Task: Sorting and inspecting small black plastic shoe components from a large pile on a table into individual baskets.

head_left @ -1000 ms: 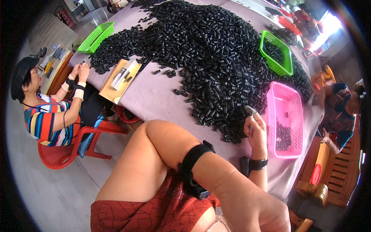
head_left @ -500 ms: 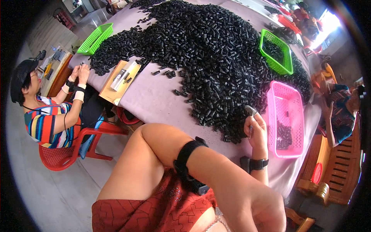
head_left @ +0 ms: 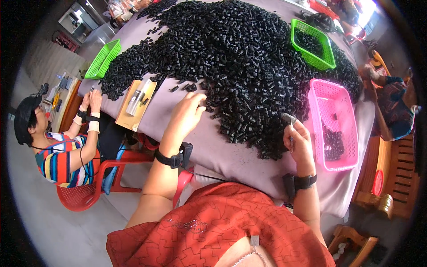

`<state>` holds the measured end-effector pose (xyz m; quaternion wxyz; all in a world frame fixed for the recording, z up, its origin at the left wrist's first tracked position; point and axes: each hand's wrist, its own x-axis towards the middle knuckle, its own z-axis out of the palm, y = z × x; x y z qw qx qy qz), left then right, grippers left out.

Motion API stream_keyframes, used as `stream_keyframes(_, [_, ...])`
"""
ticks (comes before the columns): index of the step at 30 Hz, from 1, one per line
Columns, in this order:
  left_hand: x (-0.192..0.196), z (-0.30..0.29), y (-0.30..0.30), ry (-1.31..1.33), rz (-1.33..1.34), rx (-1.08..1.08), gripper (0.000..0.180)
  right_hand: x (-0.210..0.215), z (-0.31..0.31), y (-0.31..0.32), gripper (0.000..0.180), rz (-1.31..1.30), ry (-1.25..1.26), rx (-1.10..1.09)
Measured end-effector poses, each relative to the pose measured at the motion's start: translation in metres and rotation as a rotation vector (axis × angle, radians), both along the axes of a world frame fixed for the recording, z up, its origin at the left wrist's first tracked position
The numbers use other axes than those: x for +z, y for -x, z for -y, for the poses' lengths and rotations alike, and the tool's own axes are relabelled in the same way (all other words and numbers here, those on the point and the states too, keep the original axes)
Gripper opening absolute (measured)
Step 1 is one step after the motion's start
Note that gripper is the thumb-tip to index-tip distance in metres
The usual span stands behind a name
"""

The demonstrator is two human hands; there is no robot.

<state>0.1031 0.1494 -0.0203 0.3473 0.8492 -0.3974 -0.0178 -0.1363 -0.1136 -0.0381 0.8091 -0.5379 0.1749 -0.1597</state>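
Baskets, a board and co-workers around a cloth-covered surface

A green basket [head_left: 103, 58] sits at the far left edge of the surface [head_left: 231, 155], and a second green basket [head_left: 312, 43] sits at the far right, holding some black pieces. A tan board [head_left: 136, 104] with a metal tool on it lies in front of a person in a striped shirt [head_left: 62, 153] seated on a red plastic chair [head_left: 86, 191]. Another person [head_left: 391, 104] sits at the right side, near wooden furniture [head_left: 396, 178].
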Motion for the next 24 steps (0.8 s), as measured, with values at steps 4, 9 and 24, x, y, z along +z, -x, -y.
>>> stream_keyframes(4, [-0.018, -0.004, -0.014, -0.184, 0.067, -0.004, 0.028, -0.001, -0.001, 0.0, 0.036, 0.011, -0.017, -0.009])
stream_keyframes(9, [-0.015, 0.0, -0.02, -0.268, 0.025, -0.024, 0.018, 0.004, -0.001, 0.002, 0.036, -0.012, 0.008, 0.015])
stream_keyframes(24, [0.019, 0.081, 0.083, 0.469, -1.441, -0.314, 0.028, 0.032, -0.019, 0.011, 0.034, 0.094, 0.109, 0.139])
